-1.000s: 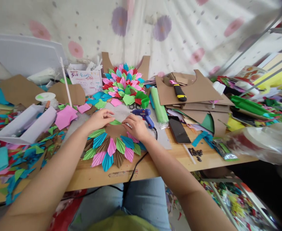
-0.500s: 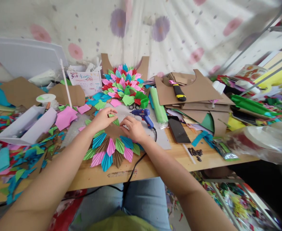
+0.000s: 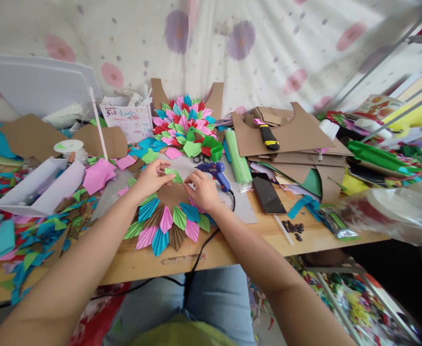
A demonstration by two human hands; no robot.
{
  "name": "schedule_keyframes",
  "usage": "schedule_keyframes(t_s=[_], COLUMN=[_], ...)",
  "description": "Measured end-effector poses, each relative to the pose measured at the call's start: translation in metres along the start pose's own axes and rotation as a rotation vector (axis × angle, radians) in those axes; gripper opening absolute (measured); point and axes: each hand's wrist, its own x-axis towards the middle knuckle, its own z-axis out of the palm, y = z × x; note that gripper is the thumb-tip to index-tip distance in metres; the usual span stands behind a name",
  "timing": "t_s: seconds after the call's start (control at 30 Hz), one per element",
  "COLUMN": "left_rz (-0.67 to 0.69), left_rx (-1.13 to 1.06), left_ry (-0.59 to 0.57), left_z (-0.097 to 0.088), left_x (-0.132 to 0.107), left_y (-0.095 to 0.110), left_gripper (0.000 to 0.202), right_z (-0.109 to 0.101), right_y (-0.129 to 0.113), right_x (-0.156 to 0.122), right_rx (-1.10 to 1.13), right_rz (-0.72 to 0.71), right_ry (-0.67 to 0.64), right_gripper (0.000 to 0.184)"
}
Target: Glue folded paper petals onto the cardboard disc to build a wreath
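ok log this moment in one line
left hand: at green pleated paper leaf; right hand: at flat brown cardboard; blue glue gun: nearby

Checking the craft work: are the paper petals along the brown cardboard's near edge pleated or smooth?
Pleated: narrow creases fan across the petals, which spread out around the near edge of the cardboard.

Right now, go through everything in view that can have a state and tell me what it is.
Glue gun: lying on its side, not held.
Phone: lying flat, screen dark.
Knife: resting on a cardboard sheet.
White box: open-topped.
Cardboard base: middle bare, pleated paper leaves along its near side.
Left hand: at a green leaf, grip unclear.
Right hand: fingers bent, grip unclear.
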Motion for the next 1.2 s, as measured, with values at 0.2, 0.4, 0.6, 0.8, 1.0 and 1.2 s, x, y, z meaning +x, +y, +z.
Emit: schedule_keyframes(t_s=[0.2,0.4,0.6,0.8,1.0,1.2], left_rz=[0.044,0.076,0.013,0.141,0.123,0.134], left_rx=[0.016,-0.081,-0.117,0.099,0.239,0.287], left_ry=[-0.039,0.224,0.48,0.553,0.517,0.49], left_z=[0.001,-0.022,-0.055,-0.068,-0.066,-0.06], left_x=[0.002,0.007,0.006,0.01,0.006,0.0], left_y=[-0.009,-0.02,-0.042,-0.069,-0.065,-0.054], left_gripper=[0.048,0.038,0.025,0.022,0.021,0.019], right_z=[0.0,-0.003,0.0,0.023,0.032,0.031], right_y=[-0.002,-0.005,-0.013,-0.029,-0.032,-0.032], right_x=[0.0,0.001,0.027,0.055,0.059,0.062], right_rx=[-0.046,-0.028,-0.163,-0.286,-0.307,-0.337], right_rz=[0.04,0.02,0.088,0.069,0.061,0.041], right_ry=[-0.048,-0.175,-0.294,-0.405,-0.451,-0.472], right_gripper=[0.013,0.015,0.019,0.025,0.025,0.026])
